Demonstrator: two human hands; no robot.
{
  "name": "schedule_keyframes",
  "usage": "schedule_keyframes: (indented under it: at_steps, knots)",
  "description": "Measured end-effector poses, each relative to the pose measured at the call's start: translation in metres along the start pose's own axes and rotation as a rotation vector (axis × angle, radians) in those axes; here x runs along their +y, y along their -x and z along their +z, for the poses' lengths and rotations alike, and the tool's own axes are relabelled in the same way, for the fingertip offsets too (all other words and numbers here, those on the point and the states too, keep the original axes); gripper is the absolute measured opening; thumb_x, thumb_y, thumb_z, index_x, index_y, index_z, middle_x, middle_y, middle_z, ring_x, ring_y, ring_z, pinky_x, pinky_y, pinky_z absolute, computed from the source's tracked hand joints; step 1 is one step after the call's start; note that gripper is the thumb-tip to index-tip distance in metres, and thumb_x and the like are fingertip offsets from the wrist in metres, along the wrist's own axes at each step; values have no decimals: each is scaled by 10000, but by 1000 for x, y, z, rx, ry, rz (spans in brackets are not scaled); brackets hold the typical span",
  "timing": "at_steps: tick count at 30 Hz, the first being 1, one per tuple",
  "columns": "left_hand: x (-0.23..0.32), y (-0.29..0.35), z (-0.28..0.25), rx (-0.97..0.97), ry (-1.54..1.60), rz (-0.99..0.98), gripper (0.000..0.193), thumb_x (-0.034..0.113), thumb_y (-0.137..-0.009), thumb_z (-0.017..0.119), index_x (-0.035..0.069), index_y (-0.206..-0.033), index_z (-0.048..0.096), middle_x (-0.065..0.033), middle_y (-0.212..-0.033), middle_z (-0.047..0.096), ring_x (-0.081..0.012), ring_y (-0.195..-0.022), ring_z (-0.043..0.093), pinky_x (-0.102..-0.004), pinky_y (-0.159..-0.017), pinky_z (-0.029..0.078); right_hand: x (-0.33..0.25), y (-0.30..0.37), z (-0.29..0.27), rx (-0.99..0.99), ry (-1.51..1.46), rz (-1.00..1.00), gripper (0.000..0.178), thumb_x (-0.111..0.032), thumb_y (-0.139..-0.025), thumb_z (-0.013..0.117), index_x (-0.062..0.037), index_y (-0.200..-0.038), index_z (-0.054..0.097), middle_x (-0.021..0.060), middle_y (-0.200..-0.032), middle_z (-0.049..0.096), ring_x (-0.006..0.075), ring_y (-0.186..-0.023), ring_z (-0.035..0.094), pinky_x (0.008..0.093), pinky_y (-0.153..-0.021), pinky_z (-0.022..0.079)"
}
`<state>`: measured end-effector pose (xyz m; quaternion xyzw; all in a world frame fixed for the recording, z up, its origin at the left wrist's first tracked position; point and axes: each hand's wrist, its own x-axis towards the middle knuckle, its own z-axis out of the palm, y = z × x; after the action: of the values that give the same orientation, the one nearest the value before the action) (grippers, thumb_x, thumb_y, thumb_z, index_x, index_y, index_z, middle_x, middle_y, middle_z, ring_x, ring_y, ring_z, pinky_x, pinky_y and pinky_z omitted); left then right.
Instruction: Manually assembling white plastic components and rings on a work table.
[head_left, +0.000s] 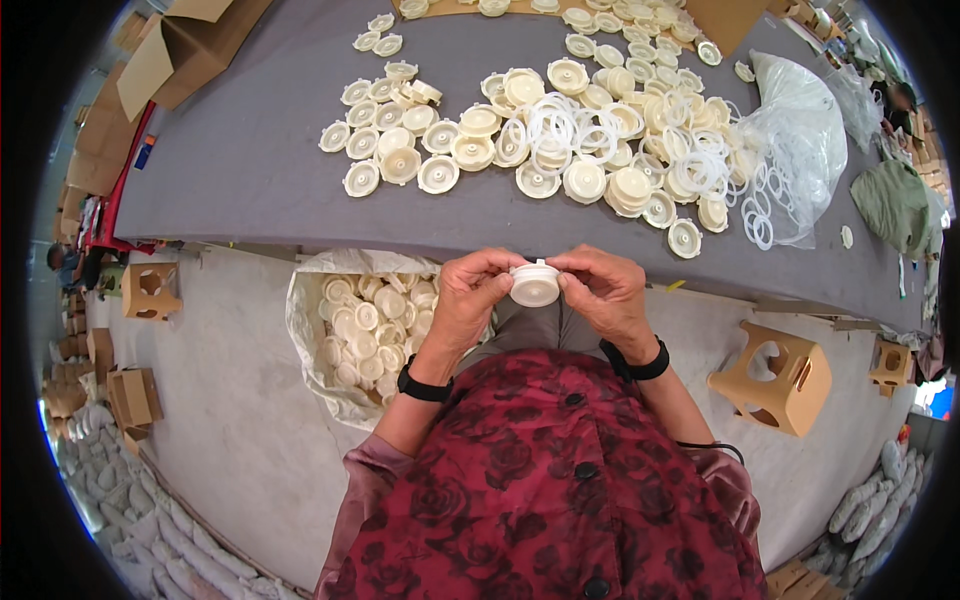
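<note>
The cream cap [535,288] is held between the two hands, just in front of the near edge of the grey surface [250,150]. The left hand [463,292] has its grip, thumb against fingers, pinched on the cap's left side; the right hand [612,292] grips the opposite side likewise. (Each wrist wears a black band [425,389].) Beyond lie piled caps [584,181], white rings [762,232] and a clear plastic bag [800,110]; a white sack [306,345] on the floor [240,400] holds similar pieces.

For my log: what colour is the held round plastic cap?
Cream; the round plastic cap shows best in head view.
</note>
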<state>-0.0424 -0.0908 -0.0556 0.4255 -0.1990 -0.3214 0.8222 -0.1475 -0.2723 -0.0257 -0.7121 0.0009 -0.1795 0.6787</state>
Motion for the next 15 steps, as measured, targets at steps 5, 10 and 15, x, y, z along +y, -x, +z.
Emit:
schedule_keyframes:
  at_steps: [5,10,15]
  knots:
    - [14,-6,3,-137,-380,-110,196,4,-882,640,-45,-1069,673,-83,-992,691,-136,-924,632,-284,-857,492,-3,-3,-1,-50,195,-6,201,-15,-869,655,20,-1062,698,81,-848,671,127,-725,619,250,-668,503]
    - [29,-15,8,-158,-513,-191,234,-8,-883,634,-32,-1115,612,-81,-960,683,-114,-913,625,-267,-827,491,-6,-7,0,-63,280,10,224,-21,-851,660,30,-1068,680,106,-826,656,159,-676,611,258,-634,497]
    - [21,-21,9,-34,-194,-221,272,21,-894,668,7,-1144,560,-55,-938,665,-100,-914,621,-258,-832,492,5,0,1,38,-252,188,170,11,-926,610,65,-1076,670,85,-917,688,132,-771,658,263,-702,561]
